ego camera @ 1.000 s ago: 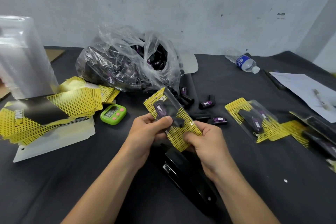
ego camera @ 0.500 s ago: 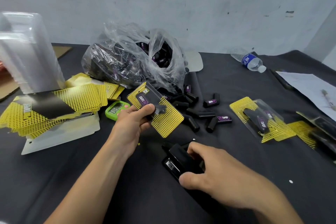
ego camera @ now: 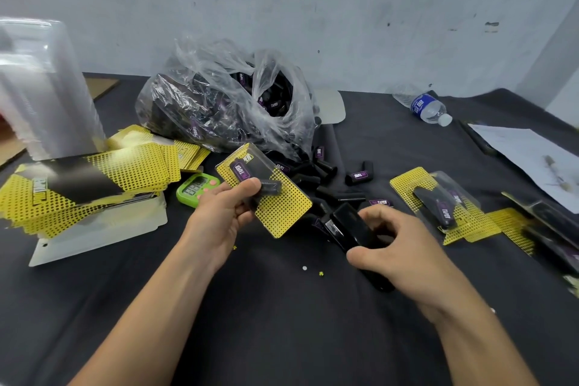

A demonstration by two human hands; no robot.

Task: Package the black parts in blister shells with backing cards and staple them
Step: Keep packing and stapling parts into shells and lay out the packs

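Observation:
My left hand (ego camera: 224,213) pinches a blister pack (ego camera: 282,207) at mid-table: a yellow dotted backing card under a clear shell with a black part inside. My right hand (ego camera: 398,247) grips a black stapler (ego camera: 347,226), its nose lifted and pointing toward the pack's lower right corner. Loose black parts (ego camera: 326,178) lie just behind, spilling from a clear plastic bag (ego camera: 225,103) full of them. A stack of yellow backing cards (ego camera: 94,178) sits at the left, with a tall stack of clear blister shells (ego camera: 44,88) behind it.
Finished packs (ego camera: 438,204) lie to the right, more at the right edge (ego camera: 545,222). A green timer (ego camera: 195,186) sits by the cards, white cards (ego camera: 100,232) under them. A water bottle (ego camera: 426,106) and white paper (ego camera: 526,153) lie far right.
My right hand let go of the pack, reached down, took the stapler and lifted its nose toward the pack. My left hand alone now holds the pack, shifted slightly left.

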